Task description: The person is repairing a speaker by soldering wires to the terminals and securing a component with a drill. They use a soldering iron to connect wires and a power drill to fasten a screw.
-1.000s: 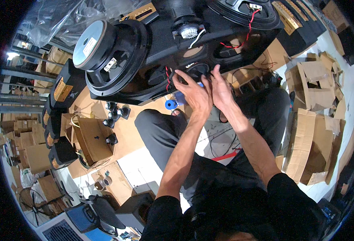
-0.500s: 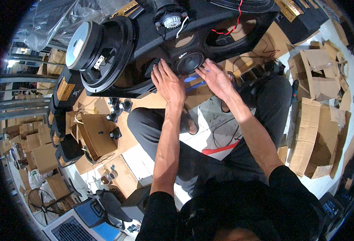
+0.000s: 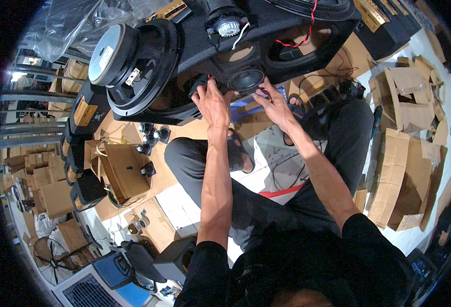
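Observation:
A large black speaker cabinet [image 3: 187,64] with several openings lies tilted in front of me. A small round speaker driver [image 3: 247,79] sits in its front panel, between my hands. My left hand [image 3: 214,106] is just left of this driver, thumb spread and fingers bent at a dark part with a bit of red; their tips are partly hidden. At the driver's lower right edge is my right hand [image 3: 276,106], fingers apart and holding nothing I can see. A big woofer [image 3: 148,69] rests magnet up on the cabinet's left end.
A driver with a finned silver magnet [image 3: 229,28] and white wire stands on the cabinet. Red wire [image 3: 313,23] hangs over the right opening. Small parts [image 3: 151,135] and an open carton [image 3: 125,171] lie left; torn cardboard [image 3: 402,97] lies right.
My left fingers have bent inward and the thumb has spread toward the driver. My right hand has dropped slightly, its fingers curling a little. The view has shifted slightly.

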